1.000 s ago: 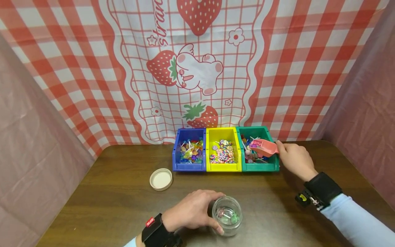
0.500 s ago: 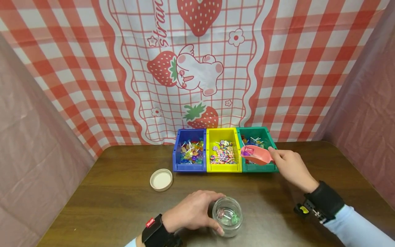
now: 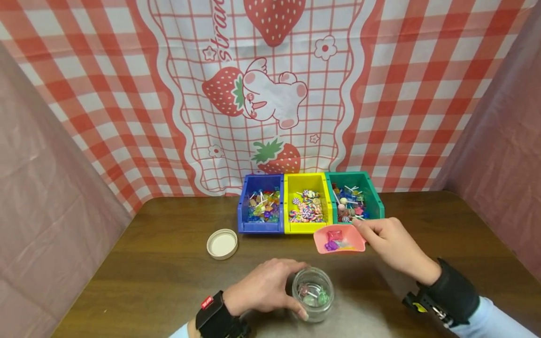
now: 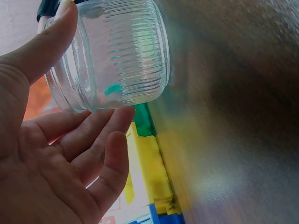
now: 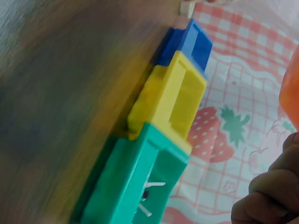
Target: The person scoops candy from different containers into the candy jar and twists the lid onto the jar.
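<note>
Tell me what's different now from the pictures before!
The right hand moved the pink scoop, carrying candies, from over the green bin leftward and toward the person, nearer the glass jar. Nothing was let go. The left hand still holds the jar; the lid and bins stayed put.

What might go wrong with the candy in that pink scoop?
The candies lie loose in the pink scoop, so they might slide out onto the table if the right hand tilts it. The left hand grips the glass jar, but its mouth looks no wider than the scoop, so some could miss.
</note>
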